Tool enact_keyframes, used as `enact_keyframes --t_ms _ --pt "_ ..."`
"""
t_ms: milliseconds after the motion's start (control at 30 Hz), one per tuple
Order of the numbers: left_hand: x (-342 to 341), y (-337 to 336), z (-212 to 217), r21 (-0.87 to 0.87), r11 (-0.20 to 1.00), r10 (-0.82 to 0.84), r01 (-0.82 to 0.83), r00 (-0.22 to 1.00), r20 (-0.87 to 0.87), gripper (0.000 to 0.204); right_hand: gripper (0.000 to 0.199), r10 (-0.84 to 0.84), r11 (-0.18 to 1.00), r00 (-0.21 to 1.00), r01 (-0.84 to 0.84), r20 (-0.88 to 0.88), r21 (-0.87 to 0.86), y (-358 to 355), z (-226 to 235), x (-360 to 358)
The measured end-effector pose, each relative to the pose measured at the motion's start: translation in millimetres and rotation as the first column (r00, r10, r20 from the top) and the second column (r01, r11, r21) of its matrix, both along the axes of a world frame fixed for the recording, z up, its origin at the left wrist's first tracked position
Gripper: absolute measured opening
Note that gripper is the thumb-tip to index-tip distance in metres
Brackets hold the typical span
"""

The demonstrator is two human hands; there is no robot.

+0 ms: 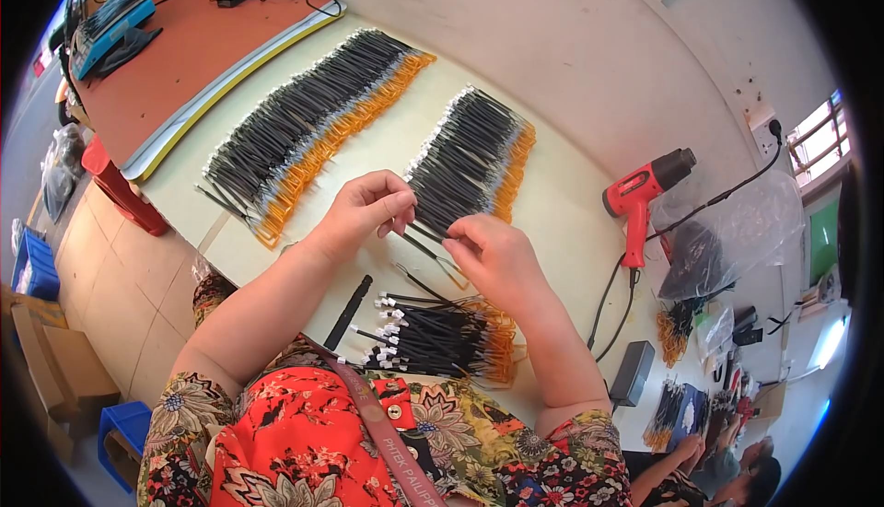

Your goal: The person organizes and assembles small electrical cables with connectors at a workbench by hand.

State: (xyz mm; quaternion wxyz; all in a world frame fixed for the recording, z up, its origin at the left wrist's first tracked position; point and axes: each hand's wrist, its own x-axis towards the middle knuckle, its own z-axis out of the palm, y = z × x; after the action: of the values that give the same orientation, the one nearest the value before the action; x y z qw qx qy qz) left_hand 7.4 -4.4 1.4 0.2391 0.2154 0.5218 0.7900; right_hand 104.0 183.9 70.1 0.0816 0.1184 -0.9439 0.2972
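Observation:
Between my two hands runs a short black-sleeved wire lead [425, 244], slanting down to the right over the table. My left hand [373, 208] is closed, thumb and forefinger pinching near the lead's upper end. My right hand [494, 256] curls over the other side with fingertips pressed together at the lead; its grip is partly hidden. Below my hands lies a loose pile of similar leads [442, 337] with white connectors and orange wire ends. Beyond my hands are a shorter neat row of leads [465, 157] and, to its left, a longer row [308, 120].
A black stick-shaped tool [349, 313] lies left of the loose pile. To the right are a red heat gun [639, 201] with its cord, a dark grey box [633, 373] and a clear plastic bag [750, 221]. An orange-brown mat [216, 56] covers the far left surface. Co-workers sit at lower right.

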Motion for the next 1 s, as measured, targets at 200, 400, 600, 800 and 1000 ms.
enact_keyframes --t_ms 200,400,600,800,1000 --pt "-1.0 1.6 -2.1 -0.026 0.998 0.051 -0.051 0.999 -0.010 0.017 0.010 -0.015 0.999 1.000 0.016 -0.021 0.029 -2.9 0.3 -0.5" --pt "-2.2 0.5 -4.8 -0.083 0.995 0.052 -0.055 0.998 -0.034 0.023 0.014 -0.029 0.998 0.999 0.031 -0.035 0.047 -5.2 2.1 -1.2" --pt "-2.9 0.1 -5.0 -0.082 0.995 0.060 -0.063 0.997 -0.040 0.023 0.015 -0.019 0.997 0.998 0.024 -0.064 0.074 -5.4 1.1 -1.9" --pt "-1.8 -0.2 -2.5 -0.097 0.994 0.056 -0.056 0.998 0.001 0.022 0.015 -0.014 0.996 0.998 0.020 -0.068 0.087 -4.3 1.0 -2.1" --pt "-2.3 2.8 -0.7 -0.102 0.939 0.327 -0.328 0.945 -0.025 0.022 0.015 0.010 0.993 0.997 -0.001 -0.073 0.119 -4.3 -0.3 -5.9"
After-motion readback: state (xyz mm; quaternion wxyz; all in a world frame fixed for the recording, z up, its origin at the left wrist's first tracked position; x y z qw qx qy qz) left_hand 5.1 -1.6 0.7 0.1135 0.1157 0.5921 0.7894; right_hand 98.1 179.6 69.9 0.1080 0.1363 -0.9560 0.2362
